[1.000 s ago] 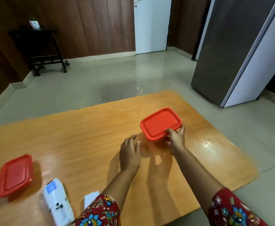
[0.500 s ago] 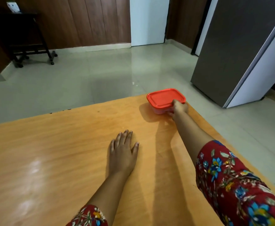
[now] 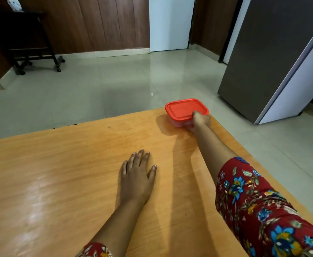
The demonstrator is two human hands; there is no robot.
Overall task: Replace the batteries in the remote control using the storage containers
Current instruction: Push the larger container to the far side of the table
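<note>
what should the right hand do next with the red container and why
Probably slide the red-lidded container back toward the left hand. The right hand grips its near edge at full stretch, it sits by the far right corner of the table, its lid is on, and the left hand lies flat and free to help open it.

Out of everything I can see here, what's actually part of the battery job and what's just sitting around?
Part of the job: red-lidded container, gripped by the right hand; left hand flat on the wooden table.
Just around: grey fridge; white door; dark side table.
</note>
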